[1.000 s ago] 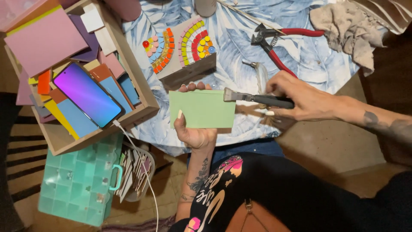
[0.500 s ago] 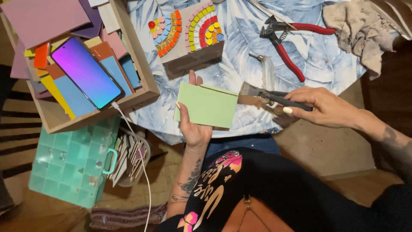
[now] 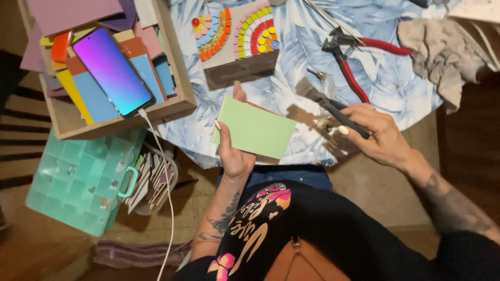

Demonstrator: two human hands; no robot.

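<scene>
My left hand (image 3: 233,155) holds a pale green rectangular tile (image 3: 254,127) flat, thumb on its left edge, over the front edge of a table with a blue leaf-print cloth (image 3: 302,47). My right hand (image 3: 376,132) grips a black-handled tile cutter (image 3: 327,103), its metal head pointing left, just off the tile's upper right corner. Behind the tile stands a mosaic block (image 3: 237,36) with arcs of coloured pieces.
A wooden box (image 3: 172,67) at the left holds coloured tiles and a lit phone (image 3: 112,70) with a white cable. Red-handled nippers (image 3: 354,57) and a beige rag (image 3: 442,47) lie at the back right. A teal plastic case (image 3: 78,179) sits on the floor.
The cutter has come off the tile's right edge and now sits higher, beside its upper right corner. The tile tilted slightly. The view shifted, so everything sits lower in the frame.
</scene>
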